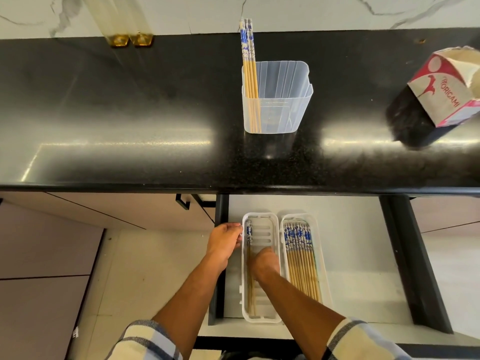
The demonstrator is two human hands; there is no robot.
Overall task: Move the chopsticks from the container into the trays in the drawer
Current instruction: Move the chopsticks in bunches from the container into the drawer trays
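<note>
Right hand [263, 263] in tray [270, 319], chopsticks [250, 268] lengthwise

Both hands [225, 240] [263, 263] reach forward, fingers apparently curled.

Around the container [276, 97] the counter [130, 113] lies bare; a carton [441, 92] stands well right, two glass feet [130, 40] far left behind.

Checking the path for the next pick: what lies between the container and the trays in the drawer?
In the head view, only bare black counter and its front edge lie between the container and the trays; nothing stands there.
</note>
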